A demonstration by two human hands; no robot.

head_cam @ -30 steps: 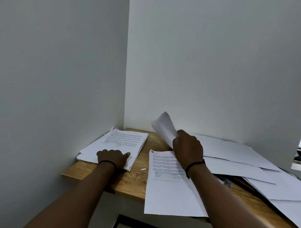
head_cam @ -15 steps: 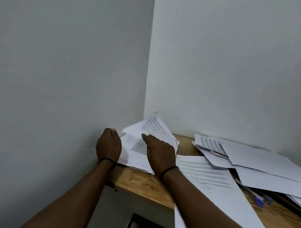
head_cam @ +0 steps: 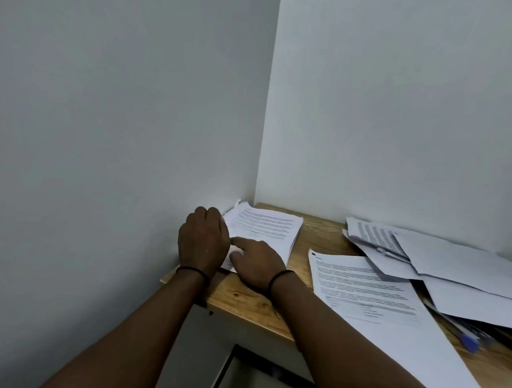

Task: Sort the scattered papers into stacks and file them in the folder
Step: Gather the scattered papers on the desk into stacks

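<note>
My stack of papers (head_cam: 265,229) lies on the desk (head_cam: 317,239) in the far left corner, against the wall (head_cam: 121,116) on its left. My left hand (head_cam: 203,241) sits at the stack's left edge, beside the wall; my right hand (head_cam: 258,263) rests on the stack's near end, just right of the left. To the right, apart from the stack, a single sheet (head_cam: 375,302) lies near me, overhanging the desk's near edge. Behind it, farther right, loose papers (head_cam: 438,258) overlap in a heap, with a pen (head_cam: 467,342) poking out from under them.
</note>
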